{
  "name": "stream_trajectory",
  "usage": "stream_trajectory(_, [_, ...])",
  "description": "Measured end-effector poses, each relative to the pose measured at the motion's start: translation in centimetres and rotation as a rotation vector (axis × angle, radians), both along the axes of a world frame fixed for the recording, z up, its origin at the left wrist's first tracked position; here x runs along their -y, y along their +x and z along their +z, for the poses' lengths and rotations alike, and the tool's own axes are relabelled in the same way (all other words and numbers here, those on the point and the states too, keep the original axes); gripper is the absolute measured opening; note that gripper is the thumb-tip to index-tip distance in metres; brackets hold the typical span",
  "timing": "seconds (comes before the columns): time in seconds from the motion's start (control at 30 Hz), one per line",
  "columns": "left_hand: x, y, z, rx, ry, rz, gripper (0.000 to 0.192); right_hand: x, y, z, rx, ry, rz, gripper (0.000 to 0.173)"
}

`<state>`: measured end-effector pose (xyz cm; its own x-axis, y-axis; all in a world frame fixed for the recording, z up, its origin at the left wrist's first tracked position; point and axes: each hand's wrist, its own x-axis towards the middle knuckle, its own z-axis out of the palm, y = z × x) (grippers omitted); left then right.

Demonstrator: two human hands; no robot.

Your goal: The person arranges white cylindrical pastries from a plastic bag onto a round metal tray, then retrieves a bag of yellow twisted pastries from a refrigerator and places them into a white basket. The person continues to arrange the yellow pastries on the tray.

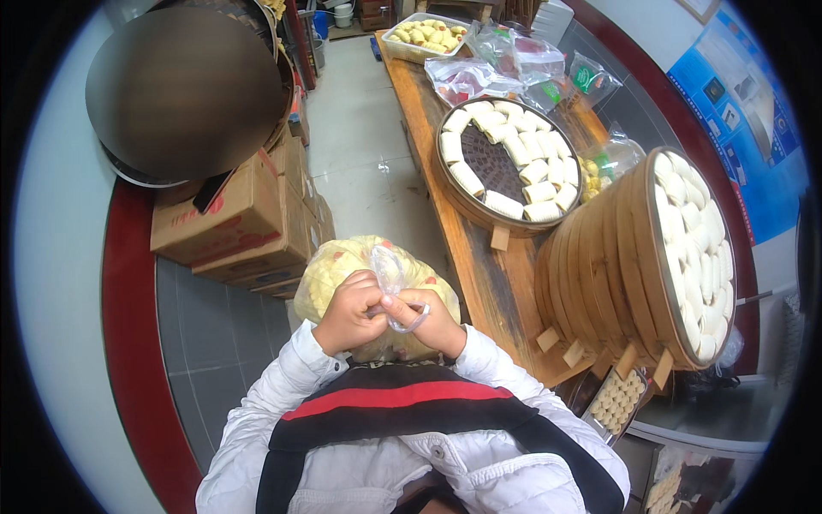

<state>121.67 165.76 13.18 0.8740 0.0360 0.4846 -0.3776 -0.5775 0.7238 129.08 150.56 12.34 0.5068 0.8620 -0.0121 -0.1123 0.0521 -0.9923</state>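
Observation:
In front of my apron hangs or rests a large clear plastic bag [327, 273] full of yellow rolls with orange-red bits showing. What supports it cannot be seen. My left hand [352, 311] is closed on the gathered neck of the bag. Beside it, touching, my right hand [431, 326] pinches the same twisted plastic between thumb and fingers. A loop of the bag's plastic [387, 266] stands up above my fingers, and another thin loop curls below my right thumb.
To the right, a wooden table [475, 276] bears a round steamer [475, 209] of white rolls, a tall steamer stack [597, 270], plastic bags [472, 80] and a white basket [411, 53] of yellow rolls. Cardboard boxes [225, 221] stand at left, below a blurred patch.

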Motion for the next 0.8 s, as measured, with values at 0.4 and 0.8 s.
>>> stream_trajectory(0.4, [-18.5,26.7,-0.8,-0.091,-0.056,0.249,0.008,-21.9,28.4,-2.5,0.114,0.144,-0.122,0.034])
stream_trajectory(0.8, [-27.4,60.4,8.2,0.039,-0.129,-0.052,0.013,-27.8,59.1,10.1,0.607,0.264,-0.417,0.034])
